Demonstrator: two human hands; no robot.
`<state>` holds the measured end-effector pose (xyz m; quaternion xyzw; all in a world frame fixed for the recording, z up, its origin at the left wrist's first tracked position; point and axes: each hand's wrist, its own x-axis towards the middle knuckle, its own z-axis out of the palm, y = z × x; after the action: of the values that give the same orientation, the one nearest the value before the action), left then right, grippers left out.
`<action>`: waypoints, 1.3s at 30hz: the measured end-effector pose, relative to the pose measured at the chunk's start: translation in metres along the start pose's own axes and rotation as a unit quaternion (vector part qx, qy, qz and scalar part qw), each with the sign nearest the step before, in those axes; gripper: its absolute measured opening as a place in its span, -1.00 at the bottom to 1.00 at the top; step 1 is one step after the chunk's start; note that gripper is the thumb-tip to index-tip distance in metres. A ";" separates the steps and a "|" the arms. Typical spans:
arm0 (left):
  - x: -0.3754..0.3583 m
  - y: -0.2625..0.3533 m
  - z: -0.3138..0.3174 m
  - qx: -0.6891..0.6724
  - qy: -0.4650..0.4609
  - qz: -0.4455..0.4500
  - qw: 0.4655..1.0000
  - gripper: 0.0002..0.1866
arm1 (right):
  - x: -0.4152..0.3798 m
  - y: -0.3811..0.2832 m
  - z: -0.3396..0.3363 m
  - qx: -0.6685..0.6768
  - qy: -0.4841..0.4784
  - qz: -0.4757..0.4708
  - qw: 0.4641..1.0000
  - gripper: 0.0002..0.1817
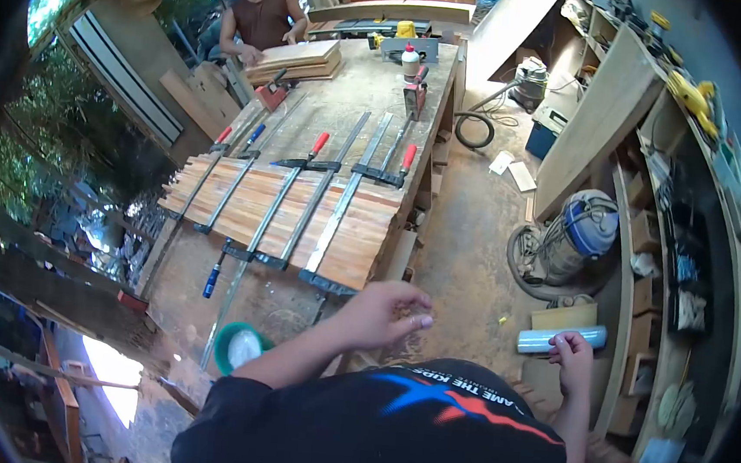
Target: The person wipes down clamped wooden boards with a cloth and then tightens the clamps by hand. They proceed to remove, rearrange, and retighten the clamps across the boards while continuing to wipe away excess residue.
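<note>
left hand (pixel 381 312) curled, fingertips pinched together on nothing visible, just below the clamped reddish wooden plank panel (pixel 285 212); right hand (pixel 571 356) loosely curled, empty; round green tub (pixel 238 346) holds white stuff

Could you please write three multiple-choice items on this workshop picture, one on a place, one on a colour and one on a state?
1. Where does the green bowl stand?
A. on the workbench, near its close end
B. on the floor beside the vacuum
C. on the wall shelf

2. What colour is the drum of the vacuum on the floor?
A. red
B. blue
C. yellow

3. What state is the glued panel in?
A. lying loose and bare
B. leaning against the wall
C. held under bar clamps laid across it

Answers: 1 A, the bowl sits on the workbench just before the left hand. 2 B, the drum shows blue. 3 C, several bar clamps cross the panel. The right hand is at a pale tube.
</note>
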<state>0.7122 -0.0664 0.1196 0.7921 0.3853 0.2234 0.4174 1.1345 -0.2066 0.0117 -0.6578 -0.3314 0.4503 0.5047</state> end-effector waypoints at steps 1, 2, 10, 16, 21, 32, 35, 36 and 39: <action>0.023 0.010 -0.010 0.027 0.010 -0.003 1.000 -0.69 | 0.022 -0.002 -0.005 -0.003 0.006 0.009 1.000 -0.88; 0.044 0.009 -0.015 0.028 0.028 -0.001 0.999 -0.67 | 0.044 -0.002 -0.007 -0.007 0.009 0.018 1.000 -0.86; 0.137 -0.015 0.003 0.046 0.158 -0.101 0.981 -0.72 | 0.271 -0.011 -0.003 -0.018 -0.151 0.108 0.982 -0.82; 0.147 0.000 0.030 -0.003 0.359 -0.214 0.909 -0.72 | 0.446 -0.114 0.092 -0.173 -0.341 -0.012 0.924 -0.77; 0.114 -0.017 0.052 0.031 0.545 -0.321 0.774 -0.73 | 0.507 -0.191 0.225 -0.107 -0.444 0.011 0.890 -0.77; 0.051 -0.126 -0.001 0.151 0.612 -0.563 0.534 -0.30 | 0.567 -0.147 0.505 0.057 -0.343 0.187 0.919 -0.45; 0.042 -0.166 0.006 0.129 0.608 -0.620 0.479 -0.19 | 0.575 -0.128 0.544 0.120 -0.354 0.239 0.896 -0.17; 0.042 -0.178 0.008 0.087 0.612 -0.634 0.465 -0.19 | 0.574 -0.125 0.554 0.160 -0.359 0.271 0.879 -0.13; 0.071 -0.177 -0.001 0.062 0.617 -0.654 0.434 -0.10 | 0.582 -0.121 0.570 0.253 -0.371 0.349 0.822 0.00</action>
<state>0.6792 0.0530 -0.0245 -0.0204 0.9563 0.2890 0.0407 0.8259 0.5526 -0.0703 -0.3614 -0.1166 0.8746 0.3016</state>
